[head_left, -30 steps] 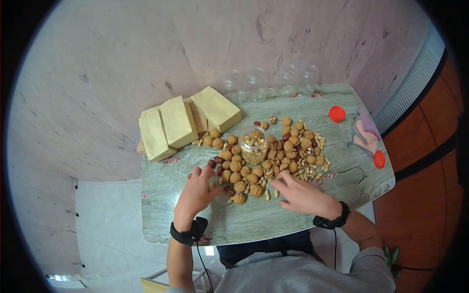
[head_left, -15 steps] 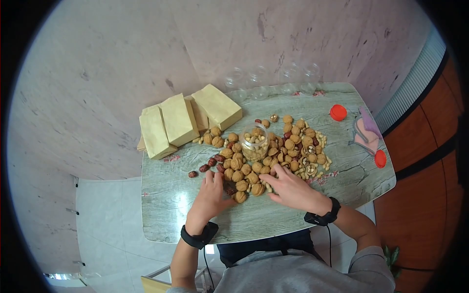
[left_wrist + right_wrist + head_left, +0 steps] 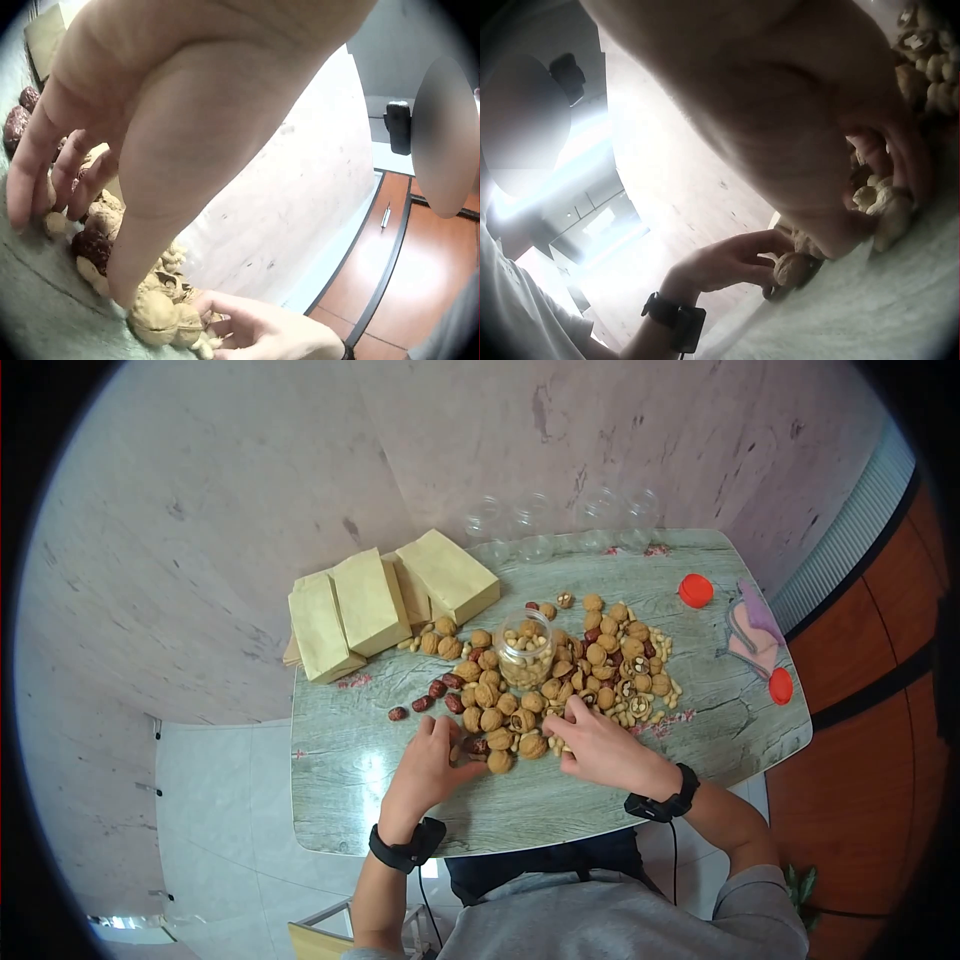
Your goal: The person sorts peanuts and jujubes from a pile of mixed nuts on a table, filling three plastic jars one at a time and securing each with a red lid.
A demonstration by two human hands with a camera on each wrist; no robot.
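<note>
On the table, walnuts (image 3: pixel 532 746), peanuts (image 3: pixel 892 214) and red dates (image 3: pixel 422 703) lie in a mixed pile around an uncovered clear jar (image 3: pixel 524 660) with peanuts in it. My left hand (image 3: pixel 424 767) rests at the pile's near left edge, its fingers spread over a date (image 3: pixel 91 246) and small nuts, the thumb tip beside a walnut (image 3: pixel 154 318). My right hand (image 3: pixel 606 751) is at the near edge, right of the walnuts. In the right wrist view that hand (image 3: pixel 817 127) curls its fingers and thumb round a few peanuts; its palm hides part of them.
Tan paper bags (image 3: pixel 368 604) stand at the back left. Several clear jars (image 3: pixel 597 525) line the back edge. Red lids (image 3: pixel 695 591) and a pink and purple cloth (image 3: pixel 752 630) lie at the right. Cracked walnuts (image 3: pixel 638 705) sit at the pile's right side.
Both hands have moved in against the pile's near edge, the left to the right, the right slightly to the left. The right fingers have closed round peanuts. Dates at the left are uncovered.
</note>
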